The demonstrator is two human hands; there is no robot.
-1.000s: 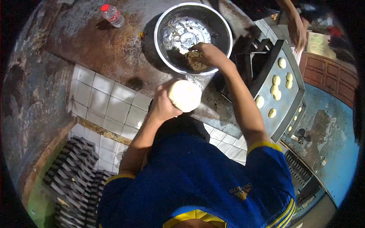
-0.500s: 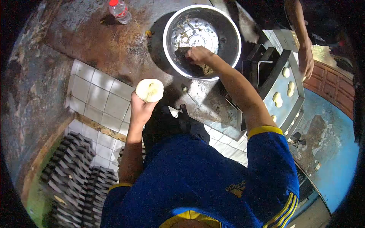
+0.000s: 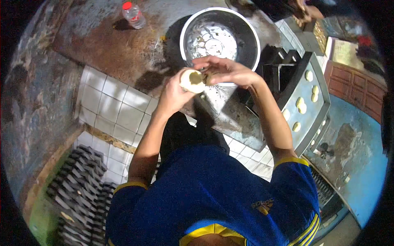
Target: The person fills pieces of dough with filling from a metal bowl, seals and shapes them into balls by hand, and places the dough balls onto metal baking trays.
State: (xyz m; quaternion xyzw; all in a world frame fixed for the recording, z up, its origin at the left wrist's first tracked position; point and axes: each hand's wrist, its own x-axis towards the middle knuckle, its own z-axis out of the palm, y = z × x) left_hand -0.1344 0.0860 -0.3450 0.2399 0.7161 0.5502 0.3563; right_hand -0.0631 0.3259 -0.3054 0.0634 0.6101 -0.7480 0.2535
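Observation:
My left hand [image 3: 174,94] is closed around a pale piece of dough [image 3: 192,85], which has a brownish-green patch of filling [image 3: 195,78] on its upper face. Just right of the dough is my right hand [image 3: 230,73], its fingers curved and apart, with a small dark lump by the fingertips that is partly hidden. Both hands are at the near rim of a large metal bowl [image 3: 259,49], whose inside shows dark residue.
A bottle with a red cap [image 3: 134,16] stands at the back left of the worn table [image 3: 94,45]. On the right, a metal tray [image 3: 305,119] holds several pale dough pieces. Another person's hand [image 3: 303,14] shows at the upper right.
My right hand has come out of the bowl to the dough. My left hand has moved up and right with the dough, which now bears filling. The other person's hand has moved up, off the tray.

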